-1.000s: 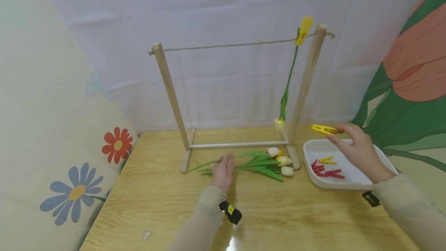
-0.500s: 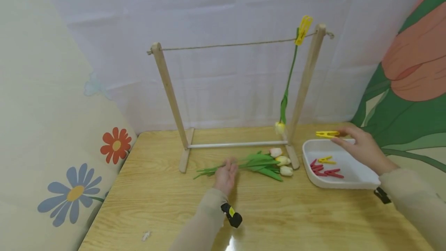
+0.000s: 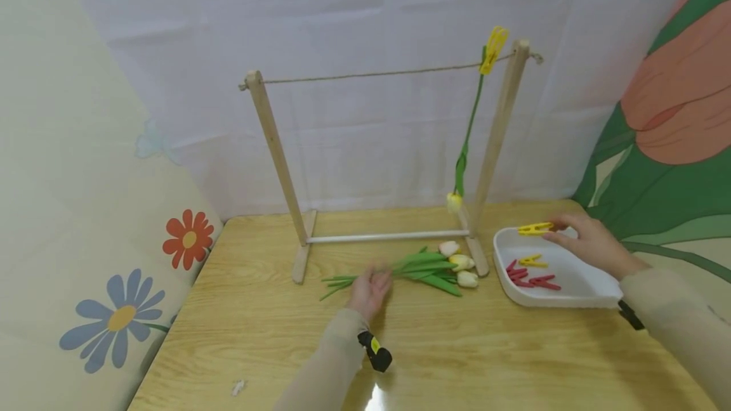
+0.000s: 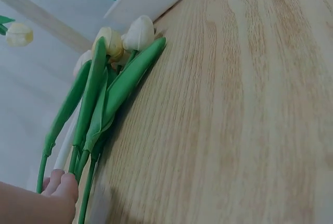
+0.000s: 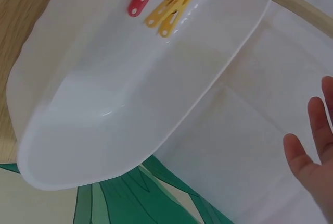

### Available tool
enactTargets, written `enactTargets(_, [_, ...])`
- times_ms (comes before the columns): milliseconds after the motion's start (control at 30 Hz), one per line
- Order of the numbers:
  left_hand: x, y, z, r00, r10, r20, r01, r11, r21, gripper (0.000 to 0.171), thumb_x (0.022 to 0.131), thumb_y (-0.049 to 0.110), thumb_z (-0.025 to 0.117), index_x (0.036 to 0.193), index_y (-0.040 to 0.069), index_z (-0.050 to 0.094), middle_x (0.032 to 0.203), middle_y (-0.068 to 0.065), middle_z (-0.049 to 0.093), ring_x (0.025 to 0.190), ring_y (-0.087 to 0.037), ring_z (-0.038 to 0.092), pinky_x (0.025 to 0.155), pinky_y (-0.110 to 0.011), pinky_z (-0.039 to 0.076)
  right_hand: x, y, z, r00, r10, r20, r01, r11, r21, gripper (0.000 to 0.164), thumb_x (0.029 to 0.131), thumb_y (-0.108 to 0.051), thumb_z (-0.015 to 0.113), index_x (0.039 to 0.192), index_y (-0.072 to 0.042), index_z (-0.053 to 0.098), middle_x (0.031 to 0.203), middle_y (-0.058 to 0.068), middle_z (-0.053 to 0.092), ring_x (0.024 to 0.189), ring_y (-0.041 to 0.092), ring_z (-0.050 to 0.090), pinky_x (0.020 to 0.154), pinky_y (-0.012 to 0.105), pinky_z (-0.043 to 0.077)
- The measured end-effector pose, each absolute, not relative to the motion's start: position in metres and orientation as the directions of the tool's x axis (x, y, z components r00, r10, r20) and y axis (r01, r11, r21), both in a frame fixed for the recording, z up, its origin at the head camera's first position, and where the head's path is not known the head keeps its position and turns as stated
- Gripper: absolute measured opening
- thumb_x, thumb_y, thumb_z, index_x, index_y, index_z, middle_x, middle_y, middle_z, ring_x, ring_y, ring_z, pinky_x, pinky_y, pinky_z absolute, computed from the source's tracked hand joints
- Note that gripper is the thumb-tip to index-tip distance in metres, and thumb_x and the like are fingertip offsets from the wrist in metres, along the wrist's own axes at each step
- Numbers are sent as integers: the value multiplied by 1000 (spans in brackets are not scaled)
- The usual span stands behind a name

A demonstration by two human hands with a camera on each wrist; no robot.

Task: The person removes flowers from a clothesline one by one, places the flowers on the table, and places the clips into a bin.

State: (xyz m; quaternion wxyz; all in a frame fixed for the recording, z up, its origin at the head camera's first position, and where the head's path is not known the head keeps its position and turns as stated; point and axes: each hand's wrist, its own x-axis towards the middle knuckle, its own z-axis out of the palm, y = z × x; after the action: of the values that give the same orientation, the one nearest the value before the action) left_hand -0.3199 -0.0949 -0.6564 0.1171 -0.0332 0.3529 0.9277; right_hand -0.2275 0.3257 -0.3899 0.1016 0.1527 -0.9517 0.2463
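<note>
Several artificial tulips (image 3: 425,266) with white and yellowish blooms lie bunched on the table, blooms to the right. My left hand (image 3: 370,289) is at their stems. In the left wrist view its fingertips (image 4: 66,182) touch the stems, but whether they pinch one is hidden. My right hand (image 3: 588,243) pinches a yellow clothespin (image 3: 535,229) between thumb and fingers, above the back left part of a white tray (image 3: 562,302). That clothespin falls outside the right wrist view. Inside the tray lie red clothespins (image 3: 542,282) and another yellow clothespin (image 5: 170,9).
A wooden frame (image 3: 276,154) with a rope (image 3: 371,75) stands behind the tulips. Near its right post, a yellow clothespin (image 3: 493,49) holds one tulip (image 3: 461,170) upside down on the rope. A white bar (image 3: 388,236) joins the feet.
The separate stem on the left has come in beside the other stems. My right hand has lowered the yellow clothespin toward the tray. The left hand stays near the stems.
</note>
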Motion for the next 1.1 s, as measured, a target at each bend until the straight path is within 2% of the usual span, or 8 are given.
enactTargets(67, [-302, -92, -625, -964, 178, -196, -263, -712, 651, 48, 107, 21, 47, 142, -11, 40, 139, -34, 53, 132, -37, 54, 116, -48, 40, -230, 328, -391, -934, -249, 256, -341, 834, -433, 31, 97, -14, 67, 114, 11, 64, 103, 26, 66, 97, 41, 58, 77, 53, 48])
enactTargets(200, [-253, -82, -537, -945, 122, -304, -309, -640, 704, 52, 110, 13, 27, 149, -19, 16, 150, -40, 32, 143, -43, 35, 122, -49, 26, -235, 335, -396, -936, -265, 234, -344, 836, -427, 29, 96, -12, 68, 112, 12, 64, 101, 24, 67, 94, 35, 59, 76, 50, 50])
enactTargets(367, [-228, -84, -491, -924, 192, -331, -376, -614, 694, 51, 109, 10, 11, 148, -22, 5, 156, -38, 17, 147, -44, 20, 125, -47, 18, -240, 345, -402, -943, -273, 189, -328, 849, -414, 34, 95, -13, 68, 114, 15, 62, 101, 26, 67, 93, 38, 61, 78, 53, 52])
enactTargets(533, [-223, -89, -485, -907, 217, -361, -415, -610, 676, 51, 109, 11, 10, 149, -20, 2, 157, -37, 19, 147, -44, 24, 124, -48, 23, -244, 352, -406, -951, -278, 135, -309, 862, -403, 40, 97, -15, 67, 117, 18, 59, 103, 29, 66, 95, 42, 61, 81, 57, 52])
enactTargets(767, [-229, -91, -501, -892, 217, -396, -447, -539, 713, 55, 111, 19, 10, 147, -22, 16, 155, -35, 26, 144, -39, 34, 122, -49, 27, -248, 361, -413, -956, -290, 45, -284, 876, -391, 33, 95, -9, 68, 113, 18, 61, 95, 20, 68, 88, 29, 61, 73, 40, 53])
enactTargets(833, [-229, -92, -503, -892, 222, -394, -449, -535, 716, 55, 111, 18, 10, 147, -23, 16, 155, -35, 25, 145, -40, 33, 122, -49, 27, -250, 365, -417, -954, -297, 28, -284, 874, -394, 32, 94, -8, 69, 112, 18, 61, 94, 20, 68, 86, 27, 61, 72, 38, 53])
enactTargets(967, [-229, -93, -508, -894, 218, -391, -443, -559, 701, 53, 111, 16, 11, 147, -23, 13, 156, -35, 23, 145, -40, 31, 121, -48, 28, -254, 374, -428, -953, -303, 10, -285, 883, -372, 27, 91, -6, 71, 105, 15, 64, 87, 12, 66, 79, 19, 57, 67, 33, 49])
enactTargets(1100, [-228, -94, -513, -898, 198, -393, -431, -568, 701, 52, 111, 16, 14, 147, -23, 15, 155, -34, 28, 142, -40, 37, 120, -48, 31, -256, 380, -437, -951, -310, -23, -282, 891, -355, 23, 88, -8, 74, 98, 11, 65, 82, 7, 63, 75, 15, 53, 63, 31, 46])
